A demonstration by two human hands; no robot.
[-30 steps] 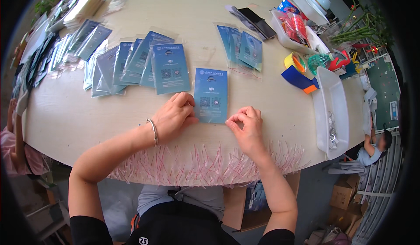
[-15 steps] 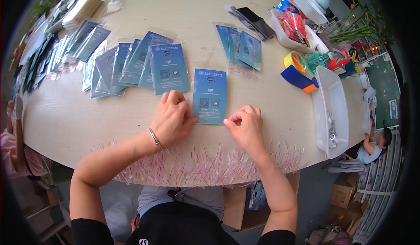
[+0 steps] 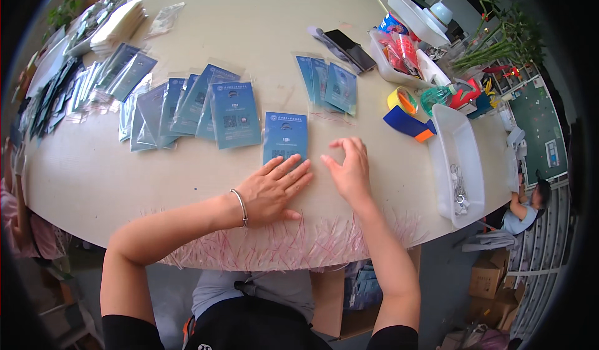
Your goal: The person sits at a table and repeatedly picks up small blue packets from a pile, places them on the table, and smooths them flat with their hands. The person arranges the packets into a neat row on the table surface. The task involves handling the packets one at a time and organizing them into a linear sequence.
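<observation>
A blue card in a clear plastic sleeve (image 3: 286, 139) lies flat on the table in front of me. My left hand (image 3: 274, 191), wearing a silver bangle, rests palm down with outstretched fingers over the card's lower part, hiding it. Just right of the card is my right hand (image 3: 349, 170), its thumb and curved fingers apart and nothing between them. Left of centre lies a fanned row of similar sleeved cards (image 3: 234, 116). Another small group of sleeved cards (image 3: 340, 88) sits farther off to the right.
Pink-and-clear thin strips (image 3: 274, 241) line the near table edge. At right are a white tray (image 3: 467, 162) with metal rings, a blue tape dispenser (image 3: 407, 120), yellow tape (image 3: 402, 100), a phone (image 3: 349, 49) and a bin of red packets (image 3: 399, 69). More sleeved cards (image 3: 56, 94) pile up far left.
My left hand has moved right and spread flat onto the card's lower part. My right hand has come off the card's corner and opened. The whole view has shifted slightly.
</observation>
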